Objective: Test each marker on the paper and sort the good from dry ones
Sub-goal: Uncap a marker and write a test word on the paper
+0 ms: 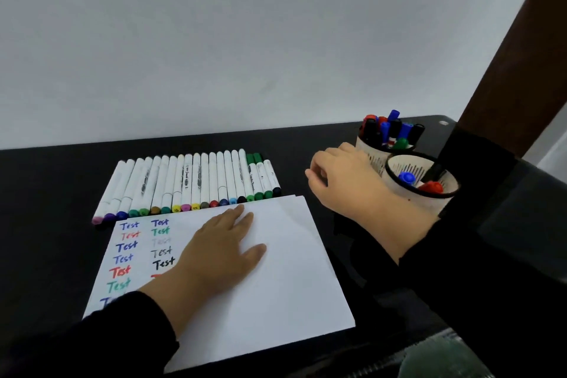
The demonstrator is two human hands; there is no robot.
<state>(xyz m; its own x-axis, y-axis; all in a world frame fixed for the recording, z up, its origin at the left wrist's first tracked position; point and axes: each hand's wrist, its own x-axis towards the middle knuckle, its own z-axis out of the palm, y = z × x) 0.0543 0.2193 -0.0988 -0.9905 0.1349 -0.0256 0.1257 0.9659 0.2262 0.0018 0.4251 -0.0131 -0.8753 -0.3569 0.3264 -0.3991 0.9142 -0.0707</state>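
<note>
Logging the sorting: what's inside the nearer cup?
Inside the nearer cup: a blue-capped marker, a red-capped one and a black one; its bottom is hidden.

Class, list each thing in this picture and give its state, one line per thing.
Paper: flat, partly written on.
Marker row: capped, lying side by side.
Far cup: upright, full of markers.
Near cup: upright, few markers.
Left hand: flat on paper.
Right hand: curled, empty, beside cups.

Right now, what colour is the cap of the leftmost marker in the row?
Pink; the leftmost marker's cap shows best in the head view, at the row's near end.
</note>
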